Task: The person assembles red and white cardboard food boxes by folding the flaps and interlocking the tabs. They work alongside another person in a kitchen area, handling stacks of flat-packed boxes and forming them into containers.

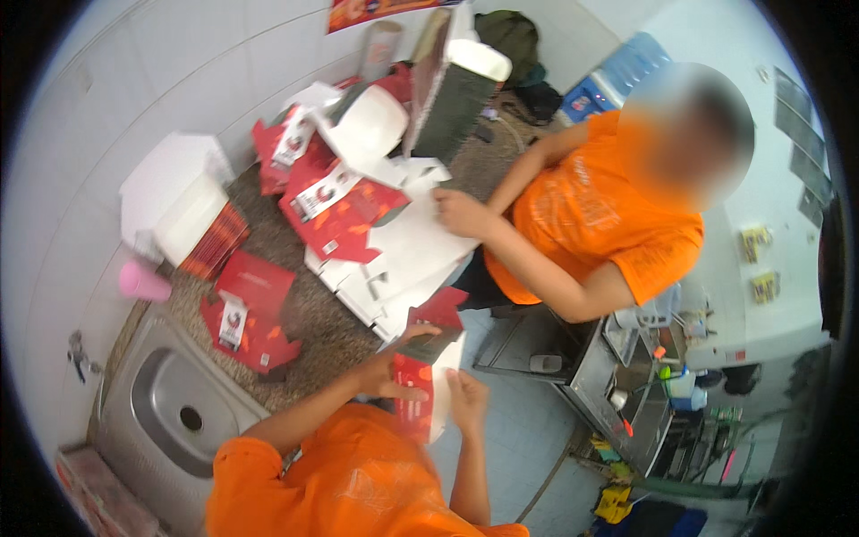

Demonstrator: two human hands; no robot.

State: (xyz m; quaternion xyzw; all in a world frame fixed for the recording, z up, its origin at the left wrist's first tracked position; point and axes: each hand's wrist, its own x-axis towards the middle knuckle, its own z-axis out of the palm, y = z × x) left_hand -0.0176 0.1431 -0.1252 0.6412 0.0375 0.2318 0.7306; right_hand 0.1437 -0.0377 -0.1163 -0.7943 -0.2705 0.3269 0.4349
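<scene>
Between my two hands is a red and white folding carton (pixel 416 403), partly folded and held in front of my chest. My left hand (pixel 394 371) grips its left side, the thumb lying across the red panel. On the right, my right hand (pixel 468 403) pinches the white inner edge. Flat red carton blanks (pixel 331 201) lie in a loose pile on the granite counter (pixel 268 313), beside a stack of white blanks (pixel 403 251). Closer to the sink are another red carton blank (pixel 250 336) and a plain red piece (pixel 255 282).
A steel sink (pixel 161 385) is at the left, with a pink cup (pixel 143 282) and nested cartons (pixel 192 224) behind it. Across the counter a co-worker in an orange shirt (pixel 573 224) reaches a hand to the white blanks. A metal table (pixel 617 385) stands at the right.
</scene>
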